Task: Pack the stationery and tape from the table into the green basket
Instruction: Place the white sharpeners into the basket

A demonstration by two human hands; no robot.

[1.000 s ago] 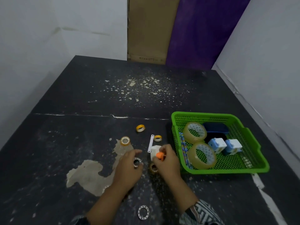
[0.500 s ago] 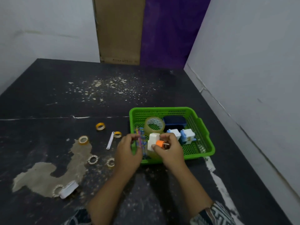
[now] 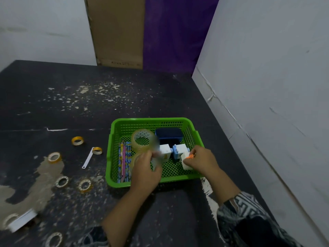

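Note:
The green basket (image 3: 153, 122) stands on the dark table and holds a big clear tape roll (image 3: 142, 141), a dark blue box (image 3: 168, 135), two white-and-blue items (image 3: 180, 150) and a bundle of pencils (image 3: 123, 161). My right hand (image 3: 203, 160) is inside the basket's near right corner, gripping a white item with an orange part (image 3: 187, 162). My left hand (image 3: 146, 170) is blurred over the basket's near middle, covering a second clear roll. Its grip is unclear.
Several small tape rolls lie left of the basket, among them yellow rolls (image 3: 77, 140) (image 3: 97, 150), a tan roll (image 3: 54, 157) and a pale ring (image 3: 61, 181). A white strip (image 3: 88, 160) and a white piece (image 3: 23, 222) lie there too. A wall runs close on the right.
My right hand carried the white and orange item from the table over the basket's front rim into its right corner. My left hand moved over the basket. The view swung right.

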